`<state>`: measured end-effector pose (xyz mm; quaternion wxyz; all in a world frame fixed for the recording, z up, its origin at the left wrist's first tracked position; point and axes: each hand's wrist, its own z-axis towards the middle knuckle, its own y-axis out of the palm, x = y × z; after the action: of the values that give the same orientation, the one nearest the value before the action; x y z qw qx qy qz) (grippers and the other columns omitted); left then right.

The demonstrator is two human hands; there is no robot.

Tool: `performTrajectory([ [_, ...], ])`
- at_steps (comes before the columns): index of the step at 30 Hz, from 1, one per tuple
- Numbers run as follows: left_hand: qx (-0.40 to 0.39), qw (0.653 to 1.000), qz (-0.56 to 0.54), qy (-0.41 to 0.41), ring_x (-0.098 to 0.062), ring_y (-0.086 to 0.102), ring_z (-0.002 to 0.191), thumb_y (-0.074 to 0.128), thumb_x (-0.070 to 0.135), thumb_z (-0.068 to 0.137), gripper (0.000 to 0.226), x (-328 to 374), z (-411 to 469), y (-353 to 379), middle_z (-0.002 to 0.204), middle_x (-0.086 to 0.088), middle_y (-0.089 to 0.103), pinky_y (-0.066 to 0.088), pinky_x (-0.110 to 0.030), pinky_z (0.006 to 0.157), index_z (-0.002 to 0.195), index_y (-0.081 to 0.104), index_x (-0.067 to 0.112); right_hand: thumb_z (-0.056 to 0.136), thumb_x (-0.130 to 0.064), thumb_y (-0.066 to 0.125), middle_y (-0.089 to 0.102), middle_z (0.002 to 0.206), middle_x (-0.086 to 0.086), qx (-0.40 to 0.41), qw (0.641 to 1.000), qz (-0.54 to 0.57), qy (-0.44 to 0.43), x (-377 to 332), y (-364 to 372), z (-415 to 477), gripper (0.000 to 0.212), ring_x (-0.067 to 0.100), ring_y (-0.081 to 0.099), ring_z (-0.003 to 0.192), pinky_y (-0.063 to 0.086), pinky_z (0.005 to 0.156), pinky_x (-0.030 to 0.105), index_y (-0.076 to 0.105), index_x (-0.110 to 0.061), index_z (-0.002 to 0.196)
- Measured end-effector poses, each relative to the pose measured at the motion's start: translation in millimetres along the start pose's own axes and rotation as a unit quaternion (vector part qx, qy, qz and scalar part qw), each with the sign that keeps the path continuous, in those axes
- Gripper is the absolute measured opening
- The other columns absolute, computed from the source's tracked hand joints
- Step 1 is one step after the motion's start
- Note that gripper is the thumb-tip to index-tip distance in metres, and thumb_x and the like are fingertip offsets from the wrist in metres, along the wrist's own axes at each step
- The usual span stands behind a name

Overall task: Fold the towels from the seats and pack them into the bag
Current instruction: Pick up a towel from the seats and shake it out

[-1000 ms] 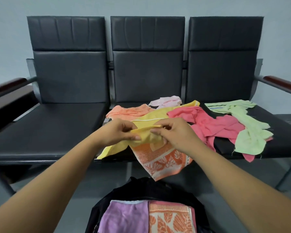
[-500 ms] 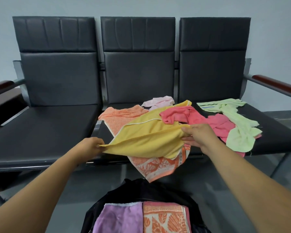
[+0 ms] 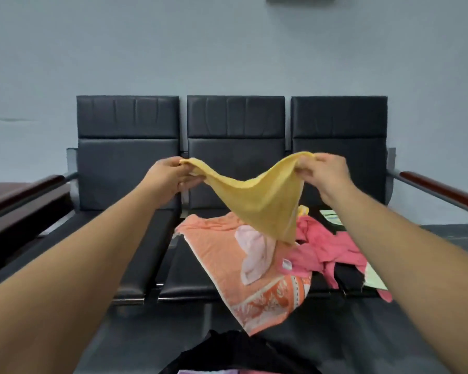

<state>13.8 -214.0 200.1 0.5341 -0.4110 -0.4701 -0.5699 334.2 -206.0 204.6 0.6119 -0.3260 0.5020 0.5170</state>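
A yellow towel [image 3: 262, 201] hangs in the air above the middle seat, sagging between my two hands. My left hand [image 3: 170, 175] pinches its left corner and my right hand [image 3: 323, 171] pinches its right corner. Below it on the middle seat lies an orange patterned towel [image 3: 227, 255] with a small pale pink towel [image 3: 254, 257] on top. A crumpled deep pink towel [image 3: 327, 249] lies to the right, and a light green towel [image 3: 373, 279] shows partly behind my right forearm. The black bag [image 3: 235, 352] sits open at the bottom edge, with folded towels just visible inside.
Three black padded seats [image 3: 127, 163] stand in a row against a grey-blue wall. Brown armrests [image 3: 441, 190] stick out at both ends. The left seat holds nothing. A dark floor lies between the seats and the bag.
I have lifted the yellow towel off the pile and raised it high, with my hands spread apart at its two corners. The camera has tilted upward, so the bag has dropped to the frame's bottom.
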Motion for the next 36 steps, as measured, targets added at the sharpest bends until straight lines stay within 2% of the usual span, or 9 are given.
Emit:
performTrajectory([
  [4, 0.053, 0.988, -0.009, 0.148, -0.009, 0.067, 0.064, 0.057, 0.019, 0.103, 0.017, 97.5, -2.4, -6.6, 0.074, -0.001, 0.07, 0.051, -0.017, 0.06, 0.092, 0.066, 0.01, 0.093, -0.015, 0.071, 0.07, 0.094, 0.013, 0.041, 0.984, 0.118, -0.126, -104.5, 2.1, 4.2, 0.017, 0.022, 0.069, 0.089, 0.059, 0.093, 0.04, 0.071, -0.004, 0.08],
  [8, 0.013, 0.994, 0.062, 0.088, -0.005, 0.058, 0.048, 0.058, 0.022, 0.102, 0.019, 137.0, -14.8, -11.9, 0.068, 0.0, 0.062, 0.043, -0.015, 0.046, 0.09, 0.065, 0.009, 0.096, -0.014, 0.069, 0.072, 0.109, 0.013, -0.015, 0.999, -0.006, -0.036, -113.4, 0.1, -11.8, 0.004, 0.022, 0.072, 0.096, 0.062, 0.083, 0.037, 0.071, -0.011, 0.093],
  [11, -0.016, 0.986, -0.151, 0.062, -0.005, 0.034, 0.04, 0.06, 0.032, 0.097, 0.034, 158.8, -20.2, -22.0, 0.049, 0.007, 0.04, 0.026, -0.015, 0.045, 0.069, 0.048, 0.019, 0.097, -0.015, 0.066, 0.072, 0.093, 0.005, -0.059, 0.973, 0.224, -0.012, -141.2, -10.5, -17.2, 0.005, 0.018, 0.071, 0.08, 0.06, 0.074, 0.032, 0.069, -0.012, 0.099],
  [13, -0.027, 0.99, -0.124, 0.064, -0.01, 0.037, 0.052, 0.074, 0.041, 0.083, 0.037, 164.0, -25.2, -24.3, 0.059, 0.004, 0.041, 0.033, -0.022, 0.052, 0.069, 0.048, 0.02, 0.096, -0.021, 0.067, 0.075, 0.096, 0.006, -0.084, 0.92, 0.383, 0.022, -155.9, -16.4, -13.3, 0.012, 0.02, 0.074, 0.083, 0.06, 0.075, 0.033, 0.068, -0.012, 0.104],
  [18, 0.127, 0.968, 0.193, 0.095, -0.017, 0.053, 0.063, 0.066, 0.039, 0.095, 0.031, 157.2, -39.2, -13.5, 0.071, -0.001, 0.055, 0.048, -0.029, 0.062, 0.072, 0.059, 0.019, 0.095, -0.018, 0.069, 0.054, 0.07, 0.004, 0.0, 0.999, -0.037, -0.009, -138.6, -12.0, -15.9, 0.01, 0.01, 0.044, 0.048, 0.036, 0.042, 0.02, 0.069, -0.008, 0.091],
  [20, 0.168, 0.957, 0.209, 0.114, -0.018, 0.062, 0.079, 0.066, 0.039, 0.092, 0.021, 149.7, -40.1, -16.9, 0.085, -0.001, 0.065, 0.054, -0.033, 0.078, 0.084, 0.068, 0.02, 0.097, -0.016, 0.067, 0.052, 0.072, 0.004, 0.0, 0.999, -0.048, -0.003, -132.2, -10.7, -19.7, 0.009, 0.011, 0.042, 0.052, 0.038, 0.043, 0.023, 0.069, -0.007, 0.096],
  [23, 0.165, 0.943, 0.274, 0.096, -0.019, 0.052, 0.078, 0.065, 0.036, 0.091, 0.02, 141.7, -43.4, -21.0, 0.084, -0.006, 0.054, 0.043, -0.034, 0.074, 0.081, 0.059, 0.02, 0.102, -0.009, 0.058, 0.054, 0.082, 0.008, -0.02, 0.999, -0.042, 0.021, -122.5, -6.8, -27.1, 0.011, 0.012, 0.05, 0.061, 0.05, 0.058, 0.026, 0.064, -0.001, 0.101],
  [29, 0.019, 0.98, 0.199, 0.024, -0.01, 0.051, 0.051, 0.058, 0.003, 0.095, 0.011, 142.4, -61.5, -4.9, 0.066, -0.005, 0.052, 0.049, -0.021, 0.051, 0.086, 0.062, 0.002, 0.1, -0.014, 0.062, 0.06, 0.08, 0.007, -0.049, 0.986, -0.159, -0.025, -118.3, 7.8, -42.4, 0.013, 0.01, 0.054, 0.061, 0.05, 0.056, 0.024, 0.067, -0.003, 0.106],
  [36, -0.194, 0.971, 0.14, -0.015, -0.022, 0.073, 0.093, 0.06, 0.001, 0.097, 0.011, 136.0, -72.6, 19.1, 0.102, -0.018, 0.072, 0.059, -0.022, 0.078, 0.105, 0.067, 0.003, 0.093, -0.003, 0.071, 0.069, 0.088, 0.014, -0.112, 0.982, -0.139, -0.068, -115.5, 36.2, -62.0, 0.014, 0.017, 0.067, 0.07, 0.061, 0.067, 0.028, 0.07, 0.0, 0.106],
])
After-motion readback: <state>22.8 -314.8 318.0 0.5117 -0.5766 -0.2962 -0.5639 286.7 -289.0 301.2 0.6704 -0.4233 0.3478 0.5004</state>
